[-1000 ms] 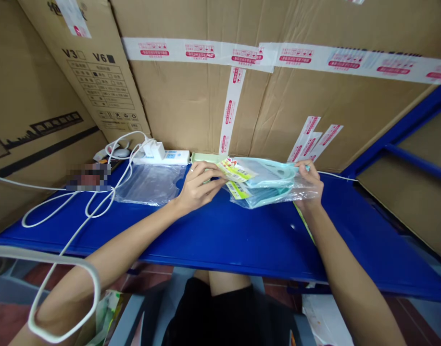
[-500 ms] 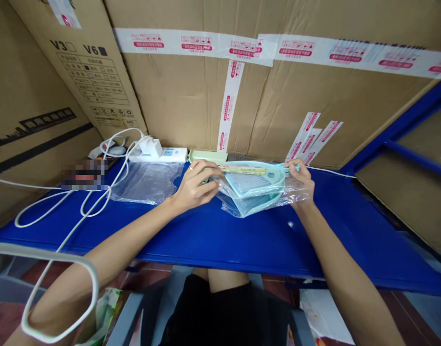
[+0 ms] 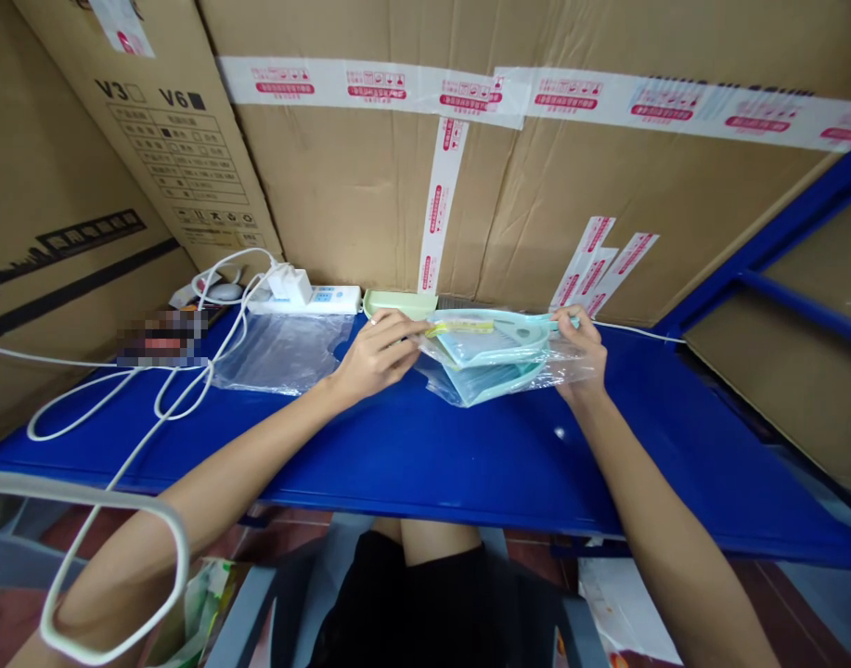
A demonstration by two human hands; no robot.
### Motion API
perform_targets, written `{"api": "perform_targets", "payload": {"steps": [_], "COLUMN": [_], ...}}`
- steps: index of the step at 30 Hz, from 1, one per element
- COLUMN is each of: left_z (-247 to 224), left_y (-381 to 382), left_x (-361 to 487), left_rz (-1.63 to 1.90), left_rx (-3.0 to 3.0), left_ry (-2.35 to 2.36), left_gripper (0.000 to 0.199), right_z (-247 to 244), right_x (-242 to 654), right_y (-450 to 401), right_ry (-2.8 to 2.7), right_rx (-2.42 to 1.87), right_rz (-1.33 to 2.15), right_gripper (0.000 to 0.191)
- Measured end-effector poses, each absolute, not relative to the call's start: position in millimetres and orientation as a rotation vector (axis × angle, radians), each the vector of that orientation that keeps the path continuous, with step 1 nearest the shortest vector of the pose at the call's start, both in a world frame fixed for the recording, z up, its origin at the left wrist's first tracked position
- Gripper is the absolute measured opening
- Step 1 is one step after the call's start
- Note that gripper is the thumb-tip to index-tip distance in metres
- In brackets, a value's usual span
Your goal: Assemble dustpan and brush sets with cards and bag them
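Note:
A clear plastic bag [image 3: 571, 366] surrounds a light teal plastic item [image 3: 515, 348] with ribbed surfaces, held above the blue table [image 3: 425, 464]. My right hand [image 3: 584, 348] is closed on the item's narrow end, at the bag's right side. On the left, my left hand [image 3: 381, 351] has its fingers pressed together at the bag's left edge, by the end of a yellow strip [image 3: 463, 327]. The strip lies along the top of the teal item. Another clear plastic bag [image 3: 286, 353] lies flat on the table, left of my left hand.
White cables [image 3: 209, 371] loop over the table's left side, near a white power strip [image 3: 334, 299]. A pale green tray [image 3: 401, 302] stands behind my hands. Large cardboard [image 3: 355, 186] walls the back; a blue metal frame [image 3: 766, 241] rises at right.
My left hand's fingers have drawn together at the bag's left edge. The yellow strip has shifted slightly left, and the lower part of the teal item has risen a little. My right hand has barely moved.

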State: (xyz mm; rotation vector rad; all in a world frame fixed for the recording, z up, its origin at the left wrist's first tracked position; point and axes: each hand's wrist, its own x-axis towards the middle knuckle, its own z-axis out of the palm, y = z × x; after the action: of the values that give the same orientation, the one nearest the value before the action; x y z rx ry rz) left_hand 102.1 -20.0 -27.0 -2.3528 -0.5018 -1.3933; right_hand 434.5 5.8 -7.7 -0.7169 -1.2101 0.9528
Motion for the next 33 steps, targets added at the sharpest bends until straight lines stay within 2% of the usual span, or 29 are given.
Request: {"api": "perform_targets", "payload": {"steps": [2, 5, 6, 9, 10, 13, 21, 28, 33], "left_z": [-23.7, -20.6, -20.1, -18.9, -18.6, -18.9, -22.7, -28.6, -25.4], "left_y": [-21.5, -19.6, -16.9, -3.0, 2.4, 14.5, 10.3, 10.1, -2.5], "left_x": [100.3, 95.1, 92.5, 83.5, 80.7, 75.4, 81.4, 88.2, 96.7], "left_rz": [-1.476, -1.775, -1.91, -2.294, -2.399, -2.633, -2.784, -2.813, -2.737], "left_rx": [-2.356, -2.261, -2.199, -2.016, -1.971, -1.891, -1.925, -2.045, -2.222], "left_ry": [-0.556, -0.751, -0.83, -1.009, -1.04, -1.111, -1.204, -1.215, -1.113], "left_gripper": [0.016, 0.005, 0.009, 0.043, 0.048, 0.046, 0.044, 0.05, 0.035], "right_z": [-6.7, -6.5, -6.6, -6.5, -6.4, -6.5, -16.0, -24.2, -23.2], "right_x": [438.8, 447.0, 449.8, 457.1, 458.7, 457.6, 429.8, 437.9, 441.2], "right_y": [7.4, 11.5, 13.3, 18.4, 19.4, 18.0, -0.1, 8.5, 11.5], "right_ry": [-1.199, -1.194, -1.189, -1.169, -1.17, -1.228, -1.543, -1.876, -2.002], "right_rx": [-0.72, -0.724, -0.722, -0.705, -0.71, -0.765, -0.754, -0.798, -0.914], "right_rz": [0.942, 0.881, 0.864, 0.856, 0.881, 1.045, 1.403, 1.349, 1.387], "right_gripper": [0.037, 0.037, 0.038, 0.041, 0.041, 0.039, 0.04, 0.033, 0.04]}}
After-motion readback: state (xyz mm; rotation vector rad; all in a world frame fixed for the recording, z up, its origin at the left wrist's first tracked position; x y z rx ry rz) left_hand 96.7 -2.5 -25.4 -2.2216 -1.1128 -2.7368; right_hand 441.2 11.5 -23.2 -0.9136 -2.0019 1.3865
